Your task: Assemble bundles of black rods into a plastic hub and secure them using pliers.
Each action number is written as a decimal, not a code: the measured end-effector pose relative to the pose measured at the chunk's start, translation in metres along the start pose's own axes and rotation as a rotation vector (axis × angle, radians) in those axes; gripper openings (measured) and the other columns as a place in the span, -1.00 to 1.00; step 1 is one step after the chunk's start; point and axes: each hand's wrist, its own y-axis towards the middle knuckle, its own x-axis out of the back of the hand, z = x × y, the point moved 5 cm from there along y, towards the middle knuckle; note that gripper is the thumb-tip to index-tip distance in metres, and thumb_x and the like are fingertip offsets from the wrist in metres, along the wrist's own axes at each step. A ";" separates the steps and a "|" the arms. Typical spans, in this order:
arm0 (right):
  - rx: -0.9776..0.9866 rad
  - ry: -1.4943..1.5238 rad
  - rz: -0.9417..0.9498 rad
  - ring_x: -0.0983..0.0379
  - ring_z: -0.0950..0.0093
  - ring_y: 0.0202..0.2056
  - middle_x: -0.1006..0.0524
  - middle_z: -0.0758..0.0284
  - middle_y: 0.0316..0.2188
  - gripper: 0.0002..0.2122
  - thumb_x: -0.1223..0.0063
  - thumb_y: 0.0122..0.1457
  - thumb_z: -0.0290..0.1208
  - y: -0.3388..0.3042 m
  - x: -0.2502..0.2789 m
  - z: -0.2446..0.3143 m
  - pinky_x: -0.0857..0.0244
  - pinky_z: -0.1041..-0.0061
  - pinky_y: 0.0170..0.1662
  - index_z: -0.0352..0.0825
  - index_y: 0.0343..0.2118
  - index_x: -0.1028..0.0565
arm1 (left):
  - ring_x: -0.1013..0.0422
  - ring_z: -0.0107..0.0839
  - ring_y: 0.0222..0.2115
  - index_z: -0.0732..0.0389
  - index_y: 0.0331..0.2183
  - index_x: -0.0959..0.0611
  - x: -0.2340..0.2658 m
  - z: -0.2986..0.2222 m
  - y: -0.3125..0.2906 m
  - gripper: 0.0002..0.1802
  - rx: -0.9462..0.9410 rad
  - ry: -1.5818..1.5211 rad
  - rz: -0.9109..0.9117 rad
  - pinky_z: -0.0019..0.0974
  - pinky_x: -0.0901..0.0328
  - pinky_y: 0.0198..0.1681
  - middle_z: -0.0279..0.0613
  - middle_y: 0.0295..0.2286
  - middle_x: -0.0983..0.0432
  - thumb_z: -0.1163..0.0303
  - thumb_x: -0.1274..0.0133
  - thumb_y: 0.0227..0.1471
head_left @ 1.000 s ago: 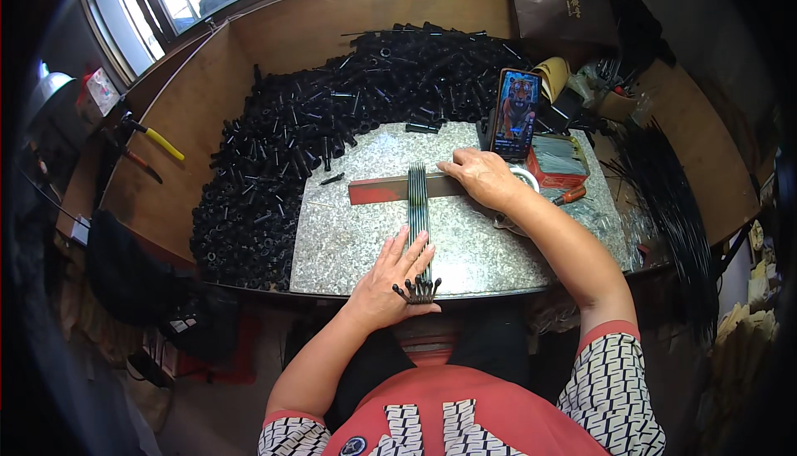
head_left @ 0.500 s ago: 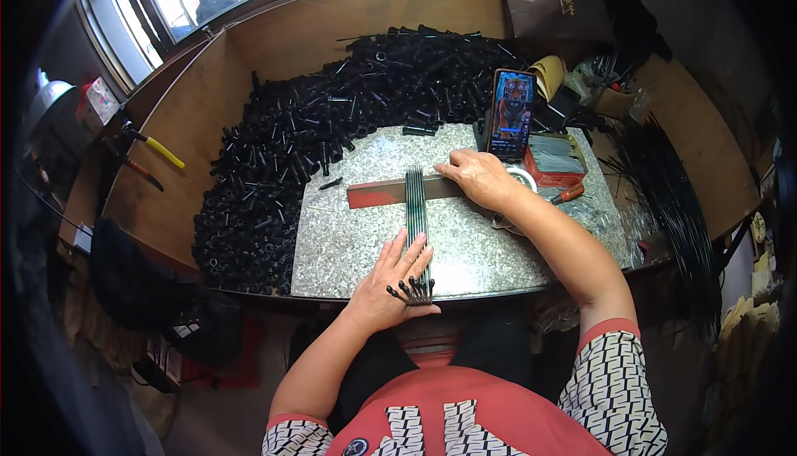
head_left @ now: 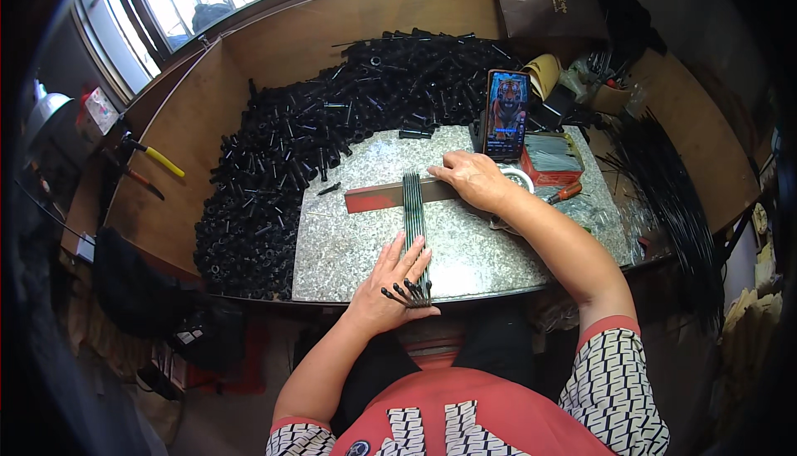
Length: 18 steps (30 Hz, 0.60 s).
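Several thin, dark greenish rods (head_left: 413,207) lie side by side across a reddish-brown bar (head_left: 374,198), their far tips beyond it. Black knobs on bent ends (head_left: 407,292) fan out at the near end, over my left hand (head_left: 383,290). That hand is open at the stone slab's front edge, fingers stretched and spread against the rods, thumb pointing right below the ends. My right hand (head_left: 475,180) is closed over the bar's right end, its fingers bent and partly hidden. Both bar and rods rest on the speckled grey slab (head_left: 349,257).
A large heap of black tubular parts (head_left: 274,149) covers the left and back. A lit phone (head_left: 506,116) stands behind my right hand, beside a red box (head_left: 552,175) of thin pieces. An orange-handled tool (head_left: 566,192) and long black rods (head_left: 664,199) lie to the right.
The view has shifted slightly. Both hands, the rods and the bar keep practically the same places relative to each other.
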 end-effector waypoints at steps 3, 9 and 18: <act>-0.013 0.003 -0.018 -0.43 0.30 -0.23 -0.45 0.24 -0.37 -0.75 0.13 0.10 -0.42 -0.002 0.002 -0.001 -0.35 0.34 -0.22 -0.22 -0.17 -0.52 | 0.04 0.15 0.20 0.32 0.09 -0.30 0.000 0.000 0.000 0.06 -0.001 -0.002 -0.001 0.12 0.03 0.21 0.07 0.15 -0.10 -0.17 -0.27 -0.33; -0.021 0.002 -0.003 -0.43 0.30 -0.23 -0.45 0.23 -0.35 -0.75 0.13 0.10 -0.42 -0.004 0.003 -0.002 -0.35 0.34 -0.21 -0.22 -0.17 -0.52 | 0.05 0.16 0.19 0.33 0.10 -0.29 0.001 0.000 0.000 0.07 0.000 -0.004 -0.003 0.12 0.04 0.21 0.08 0.15 -0.10 -0.16 -0.27 -0.33; -0.012 -0.046 0.010 -0.42 0.34 -0.23 -0.43 0.28 -0.37 -0.68 0.12 0.09 -0.47 -0.004 -0.001 -0.003 -0.35 0.38 -0.22 -0.18 -0.08 -0.49 | 0.05 0.16 0.19 0.34 0.09 -0.30 0.002 -0.001 0.000 0.08 -0.006 -0.003 -0.011 0.12 0.02 0.20 0.08 0.15 -0.10 -0.14 -0.29 -0.34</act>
